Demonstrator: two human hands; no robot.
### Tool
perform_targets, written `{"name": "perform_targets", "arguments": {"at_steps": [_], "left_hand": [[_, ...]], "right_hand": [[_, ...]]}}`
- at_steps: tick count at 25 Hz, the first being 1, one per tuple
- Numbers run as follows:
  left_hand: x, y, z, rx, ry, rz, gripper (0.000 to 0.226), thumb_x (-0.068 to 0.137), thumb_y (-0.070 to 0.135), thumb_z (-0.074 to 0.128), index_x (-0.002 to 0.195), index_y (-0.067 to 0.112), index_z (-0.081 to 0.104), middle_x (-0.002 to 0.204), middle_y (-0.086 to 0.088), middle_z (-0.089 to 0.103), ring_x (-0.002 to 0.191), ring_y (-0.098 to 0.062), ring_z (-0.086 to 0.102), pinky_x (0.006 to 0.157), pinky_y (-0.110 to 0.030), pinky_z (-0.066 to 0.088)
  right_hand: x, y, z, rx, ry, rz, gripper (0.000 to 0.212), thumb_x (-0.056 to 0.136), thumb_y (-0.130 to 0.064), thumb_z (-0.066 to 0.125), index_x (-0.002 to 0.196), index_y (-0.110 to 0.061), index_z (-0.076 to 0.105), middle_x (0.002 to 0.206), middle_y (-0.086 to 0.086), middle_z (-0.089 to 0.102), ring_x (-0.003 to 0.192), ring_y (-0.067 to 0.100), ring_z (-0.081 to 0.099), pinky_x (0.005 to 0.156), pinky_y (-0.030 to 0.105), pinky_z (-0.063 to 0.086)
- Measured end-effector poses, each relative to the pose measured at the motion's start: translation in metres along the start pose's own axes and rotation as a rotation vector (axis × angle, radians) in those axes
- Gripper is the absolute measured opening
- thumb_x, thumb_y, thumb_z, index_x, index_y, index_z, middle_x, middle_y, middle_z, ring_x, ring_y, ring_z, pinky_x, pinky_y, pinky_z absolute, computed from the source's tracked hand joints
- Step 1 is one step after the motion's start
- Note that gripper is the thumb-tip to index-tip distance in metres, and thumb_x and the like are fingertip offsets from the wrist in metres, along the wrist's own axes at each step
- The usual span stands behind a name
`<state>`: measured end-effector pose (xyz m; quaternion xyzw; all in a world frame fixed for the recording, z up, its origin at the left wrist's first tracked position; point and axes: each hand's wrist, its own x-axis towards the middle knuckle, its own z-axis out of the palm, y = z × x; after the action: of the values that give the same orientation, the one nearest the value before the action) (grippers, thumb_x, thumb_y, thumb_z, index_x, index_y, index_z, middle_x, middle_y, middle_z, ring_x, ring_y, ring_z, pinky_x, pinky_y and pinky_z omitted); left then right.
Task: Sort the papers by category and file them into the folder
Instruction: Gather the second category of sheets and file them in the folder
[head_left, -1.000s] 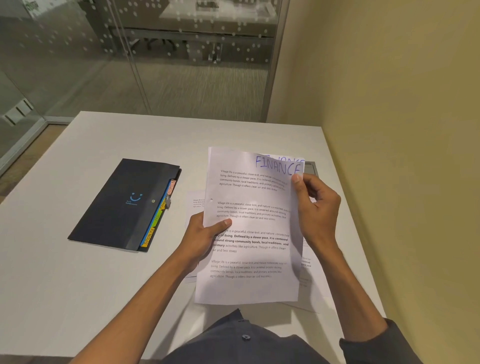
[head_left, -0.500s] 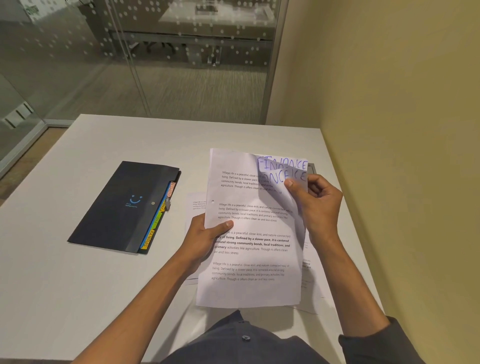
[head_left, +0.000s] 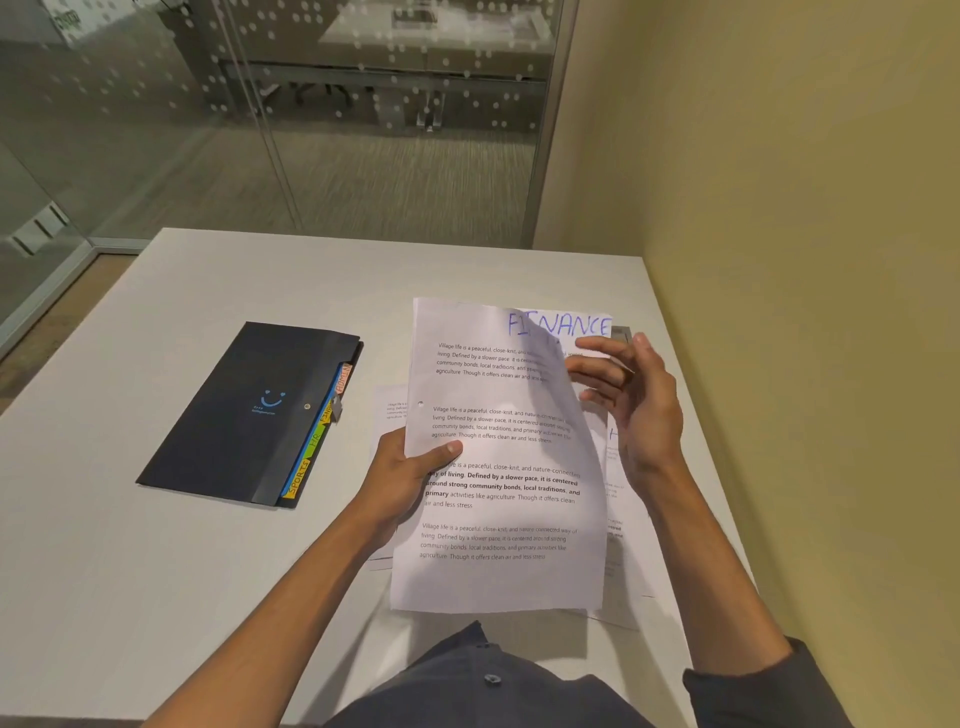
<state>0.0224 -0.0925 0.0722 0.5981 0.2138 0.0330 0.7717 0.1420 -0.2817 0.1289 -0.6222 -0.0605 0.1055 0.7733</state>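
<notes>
**Two FINANCE sheets in hand, folder waiting**

Two or more sheets (head_left: 498, 467) headed FINANCE are held above the table (head_left: 156, 571). The left hand (head_left: 402, 478) pinches their left edge, thumb on top. The right hand (head_left: 631, 410) is spread, fingers straight, beside the curling top sheet; whether it touches the paper I cannot tell. The folder (head_left: 244, 410) lies closed, well to the left, tabs showing. More papers (head_left: 621, 519) rest on the table beneath. Advice: check each heading fully, square the edges, then open the folder at its finance tab.
</notes>
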Motion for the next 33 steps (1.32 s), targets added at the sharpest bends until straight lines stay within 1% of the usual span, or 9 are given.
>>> {"name": "perform_targets", "arguments": {"at_steps": [4, 7, 10, 14, 17, 24, 28, 31, 33], "left_hand": [[-0.002, 0.0, 0.001, -0.004, -0.009, 0.008, 0.021, 0.088, 0.001, 0.06, 0.1, 0.018, 0.066, 0.095, 0.003, 0.075, 0.088, -0.018, 0.072, 0.073, -0.027, 0.058], [-0.005, -0.002, 0.002, -0.005, -0.01, 0.008, 0.022, 0.088, 0.0, 0.06, 0.1, 0.017, 0.067, 0.095, 0.003, 0.075, 0.088, -0.018, 0.072, 0.071, -0.026, 0.058], [-0.008, -0.004, 0.002, -0.007, -0.009, 0.008, 0.021, 0.088, 0.0, 0.06, 0.101, 0.016, 0.067, 0.095, 0.002, 0.075, 0.087, -0.019, 0.072, 0.071, -0.027, 0.058], [-0.011, -0.005, 0.002, -0.013, 0.002, 0.003, 0.021, 0.088, 0.0, 0.059, 0.098, 0.017, 0.067, 0.093, 0.003, 0.076, 0.085, -0.018, 0.072, 0.068, -0.026, 0.058], [-0.013, -0.005, 0.0, -0.028, 0.005, -0.005, 0.021, 0.088, 0.001, 0.059, 0.101, 0.015, 0.067, 0.094, 0.001, 0.076, 0.085, -0.019, 0.072, 0.067, -0.026, 0.058], [-0.015, -0.006, 0.0, -0.044, 0.002, -0.035, 0.02, 0.089, 0.004, 0.06, 0.102, 0.018, 0.066, 0.099, -0.002, 0.075, 0.088, -0.023, 0.072, 0.067, -0.029, 0.058], [-0.016, -0.003, 0.002, -0.053, -0.007, -0.023, 0.021, 0.089, 0.004, 0.059, 0.101, 0.019, 0.066, 0.098, -0.002, 0.075, 0.088, -0.022, 0.072, 0.068, -0.029, 0.059], [-0.017, -0.002, 0.002, -0.061, 0.0, -0.02, 0.02, 0.089, 0.003, 0.059, 0.099, 0.019, 0.067, 0.095, 0.0, 0.076, 0.084, -0.02, 0.073, 0.067, -0.028, 0.059], [-0.017, -0.002, 0.001, -0.062, 0.006, -0.022, 0.02, 0.089, 0.004, 0.059, 0.1, 0.019, 0.066, 0.096, -0.001, 0.075, 0.086, -0.021, 0.072, 0.069, -0.029, 0.059]], "right_hand": [[-0.004, 0.004, 0.002, -0.21, 0.048, -0.117, 0.023, 0.091, -0.002, 0.062, 0.11, -0.016, 0.063, 0.079, -0.002, 0.074, 0.062, 0.01, 0.065, 0.06, 0.02, 0.051], [-0.001, 0.012, -0.002, -0.585, 0.254, -0.272, 0.042, 0.079, -0.024, 0.08, 0.117, -0.021, 0.062, 0.107, -0.008, 0.067, 0.078, 0.003, 0.063, 0.067, 0.022, 0.05], [0.008, 0.015, -0.008, -0.799, 0.326, -0.206, 0.06, 0.075, -0.044, 0.08, 0.127, -0.023, 0.058, 0.126, -0.006, 0.058, 0.096, 0.009, 0.061, 0.078, 0.031, 0.051], [0.007, 0.014, -0.009, -0.576, 0.345, -0.22, 0.019, 0.081, -0.018, 0.073, 0.099, -0.014, 0.071, 0.085, -0.004, 0.068, 0.069, 0.006, 0.058, 0.069, 0.027, 0.052], [0.001, 0.009, -0.004, -0.46, 0.357, -0.323, 0.009, 0.081, -0.005, 0.068, 0.088, -0.01, 0.069, 0.075, -0.006, 0.067, 0.067, 0.005, 0.058, 0.066, 0.016, 0.048], [-0.007, 0.011, -0.003, -0.541, 0.314, -0.521, 0.009, 0.085, -0.013, 0.073, 0.093, -0.008, 0.074, 0.085, -0.003, 0.073, 0.077, 0.01, 0.066, 0.068, 0.019, 0.051], [-0.012, 0.011, -0.001, -0.664, 0.217, -0.642, 0.006, 0.086, -0.012, 0.073, 0.091, -0.008, 0.073, 0.124, 0.005, 0.065, 0.112, 0.011, 0.059, 0.086, 0.006, 0.04], [-0.017, 0.01, 0.004, -0.601, 0.085, -0.556, 0.007, 0.091, -0.023, 0.069, 0.086, -0.022, 0.074, 0.136, 0.0, 0.056, 0.126, 0.013, 0.051, 0.097, 0.016, 0.042], [-0.021, 0.008, 0.008, -0.394, -0.007, -0.399, 0.027, 0.098, -0.027, 0.054, 0.079, -0.025, 0.074, 0.122, 0.004, 0.066, 0.115, 0.014, 0.059, 0.096, 0.025, 0.047]]}}
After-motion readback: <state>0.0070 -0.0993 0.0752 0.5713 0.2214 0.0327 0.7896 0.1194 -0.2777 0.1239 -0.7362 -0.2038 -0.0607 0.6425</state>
